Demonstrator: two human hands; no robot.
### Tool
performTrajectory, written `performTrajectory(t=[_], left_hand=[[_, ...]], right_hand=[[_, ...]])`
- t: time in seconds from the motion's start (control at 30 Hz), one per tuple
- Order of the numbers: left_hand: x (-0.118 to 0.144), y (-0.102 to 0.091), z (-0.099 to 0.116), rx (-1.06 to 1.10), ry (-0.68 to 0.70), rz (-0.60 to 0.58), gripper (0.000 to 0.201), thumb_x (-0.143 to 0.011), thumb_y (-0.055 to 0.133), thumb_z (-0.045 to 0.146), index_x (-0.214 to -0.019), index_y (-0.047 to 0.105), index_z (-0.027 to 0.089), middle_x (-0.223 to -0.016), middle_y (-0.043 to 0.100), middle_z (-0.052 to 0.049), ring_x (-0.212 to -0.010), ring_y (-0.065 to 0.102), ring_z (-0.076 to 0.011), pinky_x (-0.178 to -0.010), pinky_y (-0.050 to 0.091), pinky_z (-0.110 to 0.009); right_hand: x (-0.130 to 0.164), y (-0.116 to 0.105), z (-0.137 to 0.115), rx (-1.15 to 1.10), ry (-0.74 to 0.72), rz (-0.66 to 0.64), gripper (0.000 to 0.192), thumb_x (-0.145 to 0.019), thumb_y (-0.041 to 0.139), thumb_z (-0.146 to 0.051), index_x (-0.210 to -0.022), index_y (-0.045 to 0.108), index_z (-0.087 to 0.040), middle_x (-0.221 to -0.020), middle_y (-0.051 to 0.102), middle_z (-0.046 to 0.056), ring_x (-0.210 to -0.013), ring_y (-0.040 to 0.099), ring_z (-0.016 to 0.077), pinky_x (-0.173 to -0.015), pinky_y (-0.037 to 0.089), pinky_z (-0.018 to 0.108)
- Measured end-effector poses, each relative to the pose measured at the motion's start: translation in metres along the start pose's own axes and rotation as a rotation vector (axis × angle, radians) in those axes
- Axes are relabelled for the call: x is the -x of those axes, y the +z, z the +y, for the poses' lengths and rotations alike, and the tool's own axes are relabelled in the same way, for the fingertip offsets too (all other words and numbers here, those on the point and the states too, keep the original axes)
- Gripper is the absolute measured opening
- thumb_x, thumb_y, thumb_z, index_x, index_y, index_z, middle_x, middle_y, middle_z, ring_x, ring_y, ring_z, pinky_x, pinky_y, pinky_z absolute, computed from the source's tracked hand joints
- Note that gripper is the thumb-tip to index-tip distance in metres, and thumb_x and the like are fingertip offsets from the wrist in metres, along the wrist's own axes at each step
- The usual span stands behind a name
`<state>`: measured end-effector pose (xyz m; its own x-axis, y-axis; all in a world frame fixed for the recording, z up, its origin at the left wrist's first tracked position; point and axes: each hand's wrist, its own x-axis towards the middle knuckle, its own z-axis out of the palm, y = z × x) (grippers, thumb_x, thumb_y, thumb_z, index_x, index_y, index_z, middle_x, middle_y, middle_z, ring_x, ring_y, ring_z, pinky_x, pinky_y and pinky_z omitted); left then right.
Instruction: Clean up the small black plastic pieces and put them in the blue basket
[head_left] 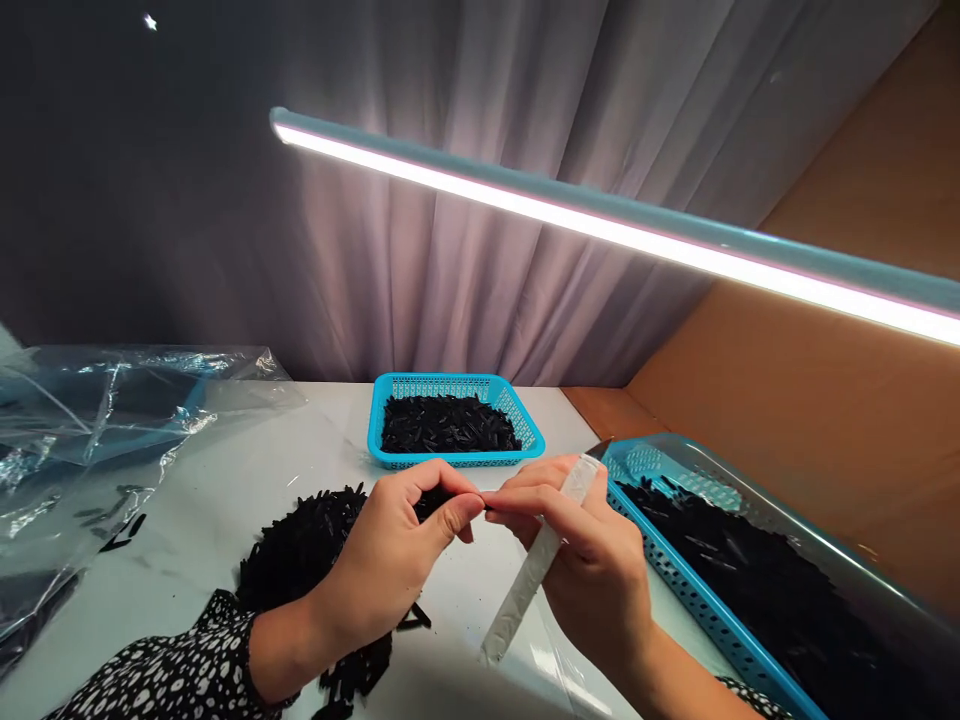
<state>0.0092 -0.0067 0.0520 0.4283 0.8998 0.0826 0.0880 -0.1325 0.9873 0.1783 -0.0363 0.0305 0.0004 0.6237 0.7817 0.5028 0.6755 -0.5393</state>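
My left hand [409, 540] is closed, thumb and forefinger pinching a small black strip [431, 500] that is mostly hidden by the fingers. Its fingertips meet those of my right hand [600, 540] just in front of the blue basket. Between the fingers of my right hand slants a flat handle wrapped in white tape [521, 605]. A dark thin tip [599, 448] shows past its upper end; I cannot tell for certain that it is a blade. Beside and partly behind my left forearm lies a heap of black strips [300, 545] on the white table [202, 520].
At the back stands a blue basket [457, 461] filled with black strips. A larger blue basket [697, 600], partly under clear plastic, holds more on the right. Clear plastic sheeting [97, 420] covers the left side. A lit tube lamp [525, 205] hangs across, before grey curtains [465, 290].
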Motion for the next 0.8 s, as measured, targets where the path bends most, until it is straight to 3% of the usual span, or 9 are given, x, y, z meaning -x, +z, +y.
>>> performTrajectory(t=[0.13, 0.27, 0.4, 0.57, 0.67, 0.8], left_hand=[[-0.0011, -0.0006, 0.0038, 0.115, -0.093, -0.028, 0.036, -0.089, 0.060, 0.049, -0.077, 0.065, 0.015, -0.063, 0.052, 0.003, -0.048, 0.027, -0.0062, -0.047, 0.018, -0.025], [-0.0052, -0.0043, 0.0079, 0.252, -0.178, 0.013, 0.027, -0.089, 0.059, 0.039, -0.090, 0.071, 0.014, -0.067, 0.051, 0.003, -0.051, 0.026, -0.0062, -0.049, 0.017, -0.026], [-0.0074, -0.0087, 0.0099, 0.293, -0.247, -0.011, 0.024, -0.084, 0.058, 0.021, -0.101, 0.073, 0.015, -0.069, 0.050, 0.003, -0.053, 0.024, -0.0062, -0.051, 0.017, -0.026], [-0.0062, -0.0079, 0.0064, 0.181, -0.201, -0.072, 0.035, -0.089, 0.055, 0.024, -0.122, 0.066, 0.022, -0.075, 0.057, 0.002, -0.053, 0.030, -0.0065, -0.052, 0.023, -0.025], [-0.0049, -0.0071, 0.0055, 0.112, -0.164, -0.143, 0.031, -0.091, 0.053, 0.026, -0.118, 0.067, 0.021, -0.075, 0.056, 0.002, -0.054, 0.031, -0.0068, -0.051, 0.023, -0.026], [-0.0049, -0.0080, 0.0063, 0.115, -0.149, -0.122, 0.022, -0.091, 0.052, 0.025, -0.107, 0.065, 0.019, -0.074, 0.057, 0.003, -0.053, 0.031, -0.0066, -0.050, 0.024, -0.025]], right_hand=[[-0.0025, 0.0045, 0.0026, -0.245, 0.325, -0.019, 0.011, -0.087, 0.068, -0.024, -0.077, 0.070, -0.024, -0.068, 0.068, 0.000, -0.063, 0.058, 0.0178, -0.060, 0.041, 0.031], [-0.0036, 0.0033, 0.0049, -0.420, 0.583, -0.075, 0.027, -0.086, 0.067, -0.044, -0.070, 0.065, -0.022, -0.067, 0.060, 0.000, -0.062, 0.049, 0.0155, -0.058, 0.038, 0.028], [-0.0037, 0.0017, 0.0072, -0.471, 0.661, -0.099, 0.032, -0.085, 0.066, -0.051, -0.071, 0.064, -0.021, -0.069, 0.058, 0.000, -0.065, 0.046, 0.0154, -0.061, 0.036, 0.028], [-0.0061, 0.0015, 0.0071, -0.450, 0.698, -0.116, 0.037, -0.084, 0.066, -0.053, -0.068, 0.062, -0.020, -0.065, 0.049, -0.002, -0.062, 0.039, 0.0143, -0.059, 0.032, 0.027], [-0.0068, 0.0021, 0.0057, -0.471, 0.715, -0.121, 0.039, -0.083, 0.067, -0.054, -0.066, 0.060, -0.020, -0.064, 0.048, -0.002, -0.062, 0.039, 0.0143, -0.059, 0.032, 0.027], [-0.0067, 0.0027, 0.0041, -0.479, 0.771, -0.108, 0.041, -0.082, 0.066, -0.057, -0.066, 0.056, -0.021, -0.061, 0.045, -0.003, -0.058, 0.035, 0.0138, -0.055, 0.028, 0.027]])
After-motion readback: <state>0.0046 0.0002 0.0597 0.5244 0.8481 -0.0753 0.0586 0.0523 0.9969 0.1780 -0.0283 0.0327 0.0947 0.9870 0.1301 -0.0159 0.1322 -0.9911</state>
